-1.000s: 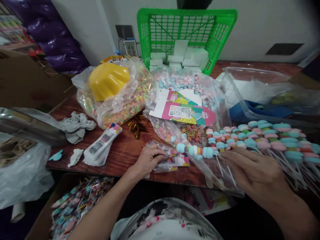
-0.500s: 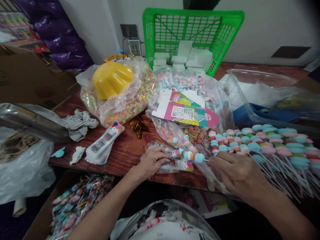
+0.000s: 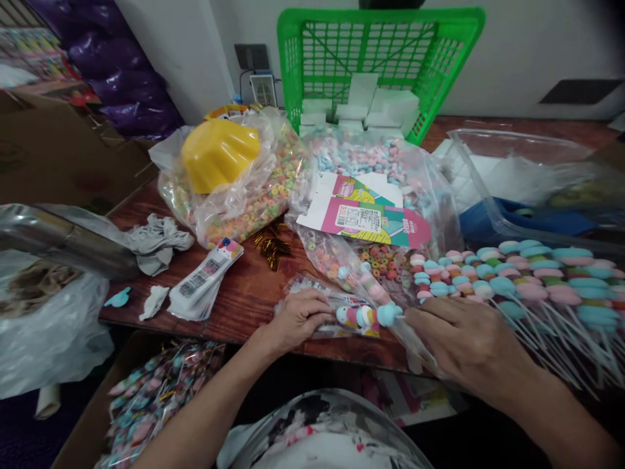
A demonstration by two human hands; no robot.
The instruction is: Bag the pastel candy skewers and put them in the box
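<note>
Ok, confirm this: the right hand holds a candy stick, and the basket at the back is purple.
Not purple: the head view shows that the basket at the back is green. The right hand does hold a candy stick.

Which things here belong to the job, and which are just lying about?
Seemingly in use:
candy stick in the right hand
printed wrappers under the left hand
pile of candy sticks
perhaps the gold strips

Probably just lying about:
metal cylinder
crumpled grey bundle
small turquoise piece
</note>
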